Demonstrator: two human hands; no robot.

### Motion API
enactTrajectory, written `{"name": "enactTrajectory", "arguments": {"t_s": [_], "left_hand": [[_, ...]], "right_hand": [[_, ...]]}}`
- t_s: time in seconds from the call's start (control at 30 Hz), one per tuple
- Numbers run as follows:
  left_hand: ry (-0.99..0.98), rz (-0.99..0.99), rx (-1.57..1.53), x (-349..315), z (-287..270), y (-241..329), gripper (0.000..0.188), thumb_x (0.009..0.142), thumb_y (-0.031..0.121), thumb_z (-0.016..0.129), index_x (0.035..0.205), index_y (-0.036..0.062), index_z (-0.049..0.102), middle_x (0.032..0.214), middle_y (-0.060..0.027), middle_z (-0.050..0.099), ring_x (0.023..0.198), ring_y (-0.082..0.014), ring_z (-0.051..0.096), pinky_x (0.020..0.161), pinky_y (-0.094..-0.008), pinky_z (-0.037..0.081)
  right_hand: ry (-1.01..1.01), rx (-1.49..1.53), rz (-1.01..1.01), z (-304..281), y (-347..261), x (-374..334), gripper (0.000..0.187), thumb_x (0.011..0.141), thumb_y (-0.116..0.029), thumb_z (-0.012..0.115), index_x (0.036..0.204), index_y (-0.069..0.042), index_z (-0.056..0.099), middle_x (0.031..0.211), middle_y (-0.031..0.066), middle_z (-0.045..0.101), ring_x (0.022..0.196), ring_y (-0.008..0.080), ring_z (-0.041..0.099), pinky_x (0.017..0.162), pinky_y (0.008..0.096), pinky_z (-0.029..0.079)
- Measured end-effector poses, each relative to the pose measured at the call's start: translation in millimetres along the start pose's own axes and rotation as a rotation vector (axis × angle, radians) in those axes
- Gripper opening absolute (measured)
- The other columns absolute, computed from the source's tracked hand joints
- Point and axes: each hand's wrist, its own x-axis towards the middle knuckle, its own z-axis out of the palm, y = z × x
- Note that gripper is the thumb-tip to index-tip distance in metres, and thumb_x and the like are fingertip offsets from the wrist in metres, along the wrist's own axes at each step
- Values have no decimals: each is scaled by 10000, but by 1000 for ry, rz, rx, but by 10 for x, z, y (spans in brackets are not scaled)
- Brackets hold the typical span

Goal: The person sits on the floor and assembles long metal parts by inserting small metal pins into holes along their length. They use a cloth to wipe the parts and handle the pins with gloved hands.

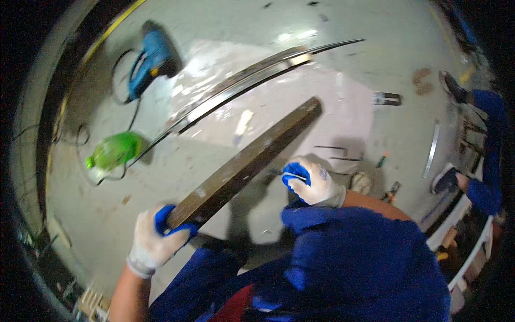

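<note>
A long dark brown bar [247,163], rectangular in section and worn on its surface, slants from the lower left up to the middle of the view. My left hand [154,239], in a white glove with a blue palm, is closed around its near end. My right hand [314,181], gloved the same way, is closed on a thin light rod [294,175] whose kind I cannot make out. That hand is to the right of the bar and apart from it. Beyond the bar, a long dark strip with a shiny metal face [225,94] lies diagonally on a clear plastic sheet [343,96].
At the upper left is a blue corded heat gun [153,56]. A green bottle [115,150] lies on the floor. Two L-shaped hex keys [343,159] and a small black piece [387,99] lie to the right. Another person's blue-clad leg [485,155] is at the right edge.
</note>
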Motion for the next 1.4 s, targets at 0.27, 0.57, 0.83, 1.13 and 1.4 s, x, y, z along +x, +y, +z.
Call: {"name": "enactTrajectory", "arguments": {"t_s": [0.27, 0.57, 0.83, 1.13, 1.4], "left_hand": [[-33, -69, 56, -164, 78, 393, 224, 736, 54, 624, 926, -64, 631, 726, -103, 686, 608, -145, 646, 578, -288, 527], [18, -4, 47, -217, 177, 580, 215, 756, 9, 654, 957, -62, 630, 715, -81, 678, 595, -136, 633, 560, -285, 515], [123, 36, 134, -359, 306, 491, 197, 808, -26, 695, 997, -27, 638, 737, -54, 660, 616, -114, 608, 572, -264, 481], [125, 293, 321, -315, 207, 420, 220, 828, 50, 721, 1017, -16, 629, 748, -83, 642, 605, -135, 603, 549, -298, 472], [152, 80, 88, -323, 301, 400, 170, 819, 51, 707, 957, -20, 637, 677, -64, 631, 553, -138, 598, 523, -296, 464]], "right_hand": [[592, 387, 433, -704, 96, 358, 206, 1073, -191, 518, 1061, -47, 664, 718, -1, 571, 572, 58, 485, 508, 222, 405], [632, 226, 302, -748, 284, 553, 328, 1040, -97, 549, 1352, -43, 634, 857, -9, 664, 661, 65, 539, 600, 241, 482], [560, 76, 389, -906, 401, 694, 324, 1024, -104, 581, 1327, -51, 683, 919, -34, 677, 696, 34, 535, 623, 215, 479], [564, 206, 365, -872, 396, 686, 313, 1029, -76, 565, 1313, -19, 684, 1020, -29, 705, 731, 21, 514, 648, 197, 465], [545, 308, 393, -886, 544, 720, 309, 1045, -114, 563, 1316, -37, 689, 993, -58, 693, 674, 12, 453, 592, 189, 411]]}}
